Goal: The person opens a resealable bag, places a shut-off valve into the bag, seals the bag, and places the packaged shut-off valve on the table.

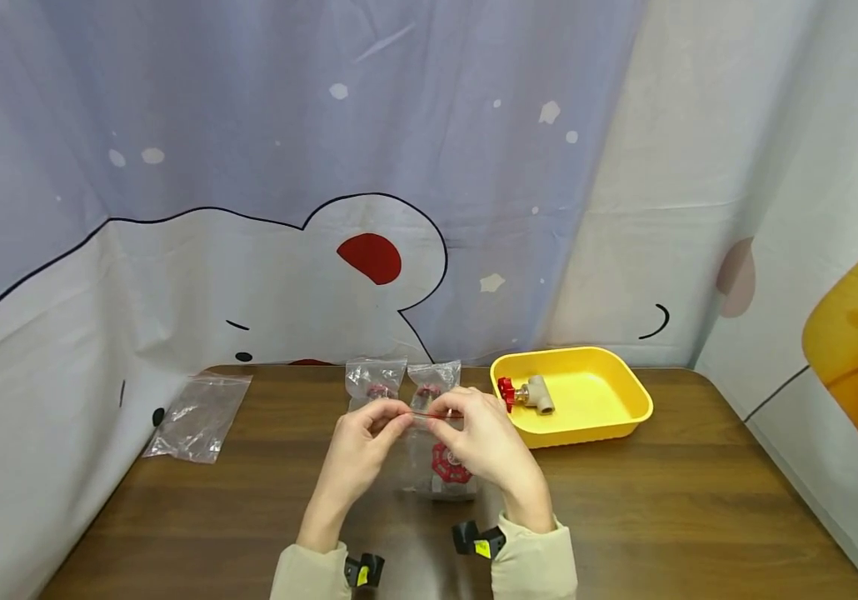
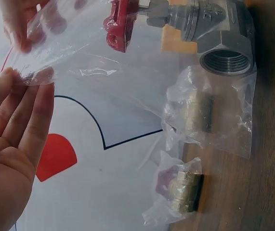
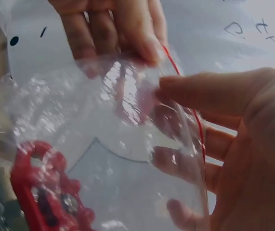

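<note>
A clear zip bag (image 3: 127,110) with a red seal line stands upright between both hands, its top edge pinched by each. Inside, at the bottom, is a metal valve (image 2: 224,29) with a red handwheel (image 1: 451,463). The left hand (image 1: 357,454) pinches the left part of the seal between thumb and fingers. Close beside it, the right hand (image 1: 492,442) pinches the seal further right, its fingers behind the film in the right wrist view. Whether the seal is parted cannot be told.
Two smaller bagged valves (image 2: 185,192) (image 2: 200,113) stand behind the held bag. A yellow tray (image 1: 594,429) at the right holds a grey valve (image 1: 539,395) with a red handle. An empty-looking clear bag (image 1: 198,417) lies at the left, near the patterned curtain (image 1: 286,283).
</note>
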A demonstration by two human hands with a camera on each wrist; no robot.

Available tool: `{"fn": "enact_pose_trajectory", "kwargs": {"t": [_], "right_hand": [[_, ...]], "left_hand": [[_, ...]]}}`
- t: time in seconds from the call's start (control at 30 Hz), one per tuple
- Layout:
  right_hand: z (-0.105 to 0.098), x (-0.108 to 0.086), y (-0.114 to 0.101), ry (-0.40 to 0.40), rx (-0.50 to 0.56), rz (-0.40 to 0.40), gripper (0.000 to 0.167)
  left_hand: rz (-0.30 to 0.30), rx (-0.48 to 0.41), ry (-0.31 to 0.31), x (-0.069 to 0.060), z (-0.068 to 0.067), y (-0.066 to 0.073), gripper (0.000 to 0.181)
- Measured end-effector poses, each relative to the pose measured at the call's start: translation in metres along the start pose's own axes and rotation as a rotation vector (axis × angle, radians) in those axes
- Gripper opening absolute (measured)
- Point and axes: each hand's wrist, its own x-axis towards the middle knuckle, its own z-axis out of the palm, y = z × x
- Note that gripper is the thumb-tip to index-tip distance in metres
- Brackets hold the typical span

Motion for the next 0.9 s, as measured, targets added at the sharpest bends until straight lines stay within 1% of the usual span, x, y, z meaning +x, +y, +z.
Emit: {"fn": "enact_pose_trajectory", "kwargs": {"t": [0.13, 0.3, 0.47, 0.57, 0.73, 0.83, 0.9], "right_hand": [[0.0035, 0.0016, -0.0020, 0.020, -0.024, -0.018, 0.008], [0.0043, 0.0011, -0.0024, 0.039, 0.010, -0.008, 0.008], [0.0032, 0.0005, -0.0025, 0.041, 0.023, -0.024, 0.008], [0.0028, 0.0004, -0.0031, 0.034, 0.017, -0.007, 0.008], [0.0005, 0.0002, -0.0037, -0.010, 0.005, 0.052, 0.007], [-0.0020, -0.0006, -0.0031, -0.032, -0.012, 0.077, 0.006], [-0.0036, -0.0014, -0.0022, -0.039, -0.023, 0.091, 0.007]], "left_hand": [[0.004, -0.001, -0.004, -0.0005, -0.0004, -0.0011, 0.004], [0.006, -0.016, -0.010, -0.0002, 0.0001, -0.0015, 0.005], [0.009, -0.028, -0.005, 0.0005, 0.0015, -0.0002, 0.006], [0.004, -0.020, -0.003, 0.0004, 0.0018, 0.0003, 0.006], [0.003, -0.004, -0.007, 0.0005, 0.0012, -0.0001, 0.004], [0.011, -0.001, -0.008, 0.0004, 0.0009, -0.0010, 0.004], [0.004, -0.006, -0.007, 0.0001, 0.0014, -0.0013, 0.004]]}}
